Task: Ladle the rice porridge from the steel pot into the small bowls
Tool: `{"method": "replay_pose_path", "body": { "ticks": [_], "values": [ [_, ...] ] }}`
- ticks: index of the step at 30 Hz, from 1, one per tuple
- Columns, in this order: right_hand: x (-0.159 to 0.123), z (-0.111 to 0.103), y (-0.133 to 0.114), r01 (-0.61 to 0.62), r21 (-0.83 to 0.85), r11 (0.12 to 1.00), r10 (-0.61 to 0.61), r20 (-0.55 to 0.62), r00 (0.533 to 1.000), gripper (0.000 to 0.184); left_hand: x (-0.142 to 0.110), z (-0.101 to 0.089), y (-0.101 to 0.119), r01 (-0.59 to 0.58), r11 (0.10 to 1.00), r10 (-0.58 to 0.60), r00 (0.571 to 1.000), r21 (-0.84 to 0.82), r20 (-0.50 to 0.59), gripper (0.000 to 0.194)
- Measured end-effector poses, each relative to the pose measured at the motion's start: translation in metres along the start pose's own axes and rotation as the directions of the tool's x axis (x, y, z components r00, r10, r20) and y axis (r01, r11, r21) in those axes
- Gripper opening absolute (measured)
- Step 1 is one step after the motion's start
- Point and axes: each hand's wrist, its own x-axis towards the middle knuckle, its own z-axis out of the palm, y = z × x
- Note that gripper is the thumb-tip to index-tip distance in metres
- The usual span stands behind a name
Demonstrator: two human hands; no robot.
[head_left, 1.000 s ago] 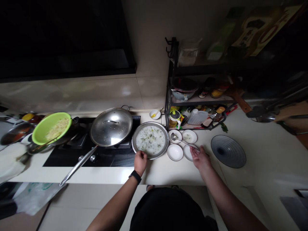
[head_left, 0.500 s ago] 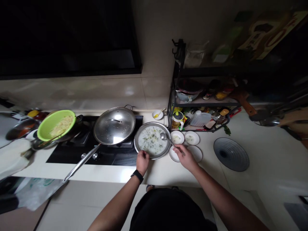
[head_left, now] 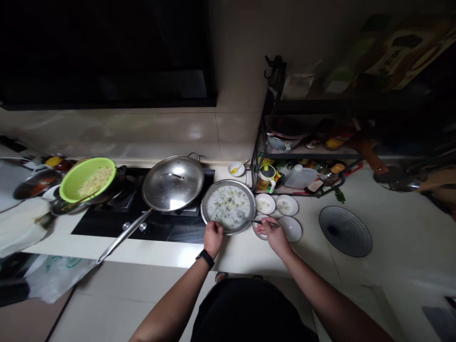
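A round metal bowl (head_left: 252, 197) holds white soup (head_left: 224, 202) with green bits in it. My left hand (head_left: 213, 238) is closed on the near-left rim of that bowl. A metal spoon (head_left: 253, 221) is in my right hand (head_left: 276, 236), its head sunk in the soup near the bowl's right side. Four small dishes would be too exact a tally, so several small white bowls stand right of the metal bowl; the back-left small bowl (head_left: 264, 197) and the back-right small bowl (head_left: 290, 200) contain a little soup. My right hand partly covers the front-left one.
A lidded pan (head_left: 173, 190) sits on the black hob (head_left: 107, 225), its long handle (head_left: 124, 237) jutting past the counter edge. Left of it is a green bowl (head_left: 73, 183) of pale shreds. A spice rack (head_left: 302, 156) and a grey ridged plate (head_left: 351, 230) are to the right.
The spoon has moved from above the bowl's right rim down into the soup. My left hand stays on the rim. The view has shifted slightly.
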Motion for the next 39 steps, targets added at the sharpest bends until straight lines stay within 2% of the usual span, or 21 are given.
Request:
{"method": "replay_pose_path", "body": {
  "ticks": [3, 9, 15, 30, 39],
  "values": [
    [-0.001, -0.001, -0.008, -0.043, 0.058, 0.997, 0.044, -0.007, 0.999, 0.051, 0.0, 0.0, 0.001, 0.007, 1.0, -0.007, 1.0, -0.005, 0.012, 0.01],
    [-0.004, -0.008, -0.016, 0.008, 0.103, 0.995, -0.007, -0.01, 1.0, 0.056, 0.0, -0.002, 0.003, 0.009, 1.0, -0.009, 1.0, -0.01, 0.006, 0.011],
    [-0.006, -0.012, -0.03, 0.039, 0.116, 0.993, -0.036, -0.026, 0.999, 0.054, 0.0, -0.001, 0.001, -0.017, 1.0, 0.016, 1.0, -0.022, -0.007, 0.01],
    [-0.007, -0.018, -0.056, 0.075, 0.164, 0.984, -0.066, -0.064, 0.996, 0.051, 0.0, -0.001, 0.002, 0.005, 1.0, -0.005, 1.0, -0.005, -0.004, 0.011],
    [-0.006, -0.047, -0.079, 0.145, 0.192, 0.97, -0.115, -0.161, 0.98, 0.049, 0.002, -0.001, 0.001, -0.011, 1.0, 0.011, 1.0, -0.013, -0.01, 0.01]
  ]
}}
